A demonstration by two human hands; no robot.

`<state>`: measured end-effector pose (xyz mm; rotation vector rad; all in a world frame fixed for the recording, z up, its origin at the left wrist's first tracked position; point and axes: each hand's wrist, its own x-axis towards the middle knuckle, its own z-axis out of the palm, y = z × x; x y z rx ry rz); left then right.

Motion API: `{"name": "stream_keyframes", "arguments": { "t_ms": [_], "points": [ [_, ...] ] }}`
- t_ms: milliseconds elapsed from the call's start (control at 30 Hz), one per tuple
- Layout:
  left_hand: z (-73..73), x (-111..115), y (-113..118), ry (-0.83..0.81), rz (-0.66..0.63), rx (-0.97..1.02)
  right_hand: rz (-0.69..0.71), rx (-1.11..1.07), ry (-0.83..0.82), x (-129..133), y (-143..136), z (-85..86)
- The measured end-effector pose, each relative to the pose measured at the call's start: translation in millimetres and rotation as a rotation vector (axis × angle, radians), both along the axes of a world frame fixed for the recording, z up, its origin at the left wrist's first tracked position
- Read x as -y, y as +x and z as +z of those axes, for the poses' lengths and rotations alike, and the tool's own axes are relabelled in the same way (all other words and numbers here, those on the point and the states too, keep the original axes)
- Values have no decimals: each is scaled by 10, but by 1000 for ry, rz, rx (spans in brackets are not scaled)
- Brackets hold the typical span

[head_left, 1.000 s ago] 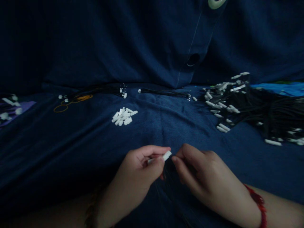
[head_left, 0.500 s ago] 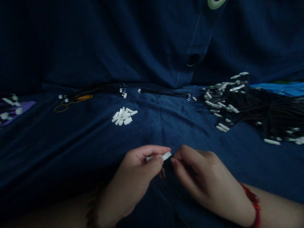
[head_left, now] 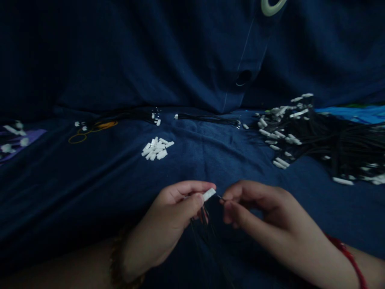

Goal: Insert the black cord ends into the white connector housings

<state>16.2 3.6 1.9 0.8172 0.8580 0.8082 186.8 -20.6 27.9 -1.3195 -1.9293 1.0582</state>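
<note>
Between thumb and forefinger, my left hand (head_left: 171, 218) pinches a white connector (head_left: 209, 194) whose right end sticks out past the fingertips. Thin black wires (head_left: 207, 237) hang down below that hand. Just to the right, my right hand (head_left: 264, 220) pinches a thin dark wire (head_left: 221, 197) that points left at the connector's end, with a small gap between them. The wire's other end is hard to make out in the dark.
A small pile of white connectors (head_left: 158, 148) lies on the blue cloth (head_left: 126, 176). Black wire bundles (head_left: 207, 119) lie behind it. A large heap of black wires (head_left: 345, 140) with white ends is at the right. Orange bands (head_left: 104, 126) and a purple piece (head_left: 37, 136) are at the left.
My right hand has shifted right and opened its posture a little, and the wire tip now shows between its fingers and the connector. My left hand has hardly moved.
</note>
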Motion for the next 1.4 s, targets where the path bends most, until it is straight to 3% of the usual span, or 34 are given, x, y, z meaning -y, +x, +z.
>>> {"name": "stream_keyframes", "arguments": {
  "t_ms": [133,467,867,1400],
  "points": [
    [7,16,0,-45,5,59,-28,-15,-99,-8,38,10],
    [37,41,-1,-80,-19,114,-62,143,-10,-18,34,14],
    [-20,48,-5,14,-37,-29,-61,78,-141,-1,-5,11],
    [-40,60,-7,146,-58,-212,-58,119,-46,2,-35,-1]
  ]
}}
